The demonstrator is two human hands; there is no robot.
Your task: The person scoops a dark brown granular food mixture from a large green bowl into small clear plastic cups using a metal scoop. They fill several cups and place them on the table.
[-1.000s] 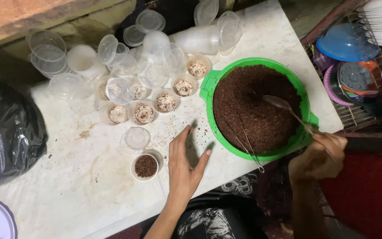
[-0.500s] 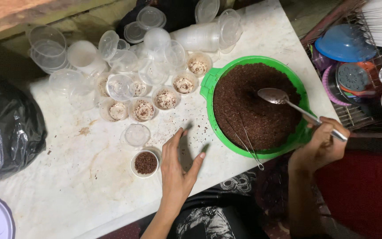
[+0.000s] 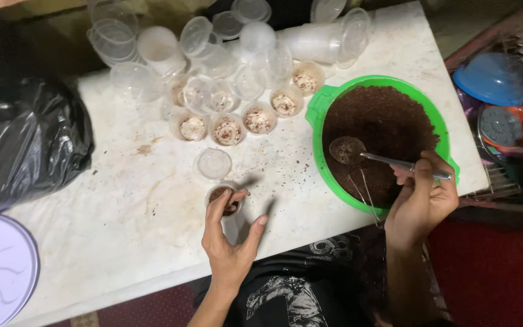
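Now my left hand (image 3: 230, 239) spreads open, fingertips touching a small cup (image 3: 221, 197), while my right hand (image 3: 422, 203) grips a spoon (image 3: 358, 152) over the green bowl (image 3: 317, 115).

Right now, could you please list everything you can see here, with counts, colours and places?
table: one, white marble, stained, centre.
bowl: one, green, full of brown crumbs, table's right side.
spoon: one, metal, over the bowl.
filled cups: about six, clear, crumb-topped, in a curved row left of the bowl.
small cup: one, clear, brown crumbs inside, near the front edge.
lid: one, clear, beside the small cup.
empty cups and lids: many, clear, table's far end.
bag: one, black, left.
round lid: one, pale, bottom left.
dish rack: one, holding blue and other ware, right.
left hand: touching the small cup.
right hand: gripping the spoon handle.
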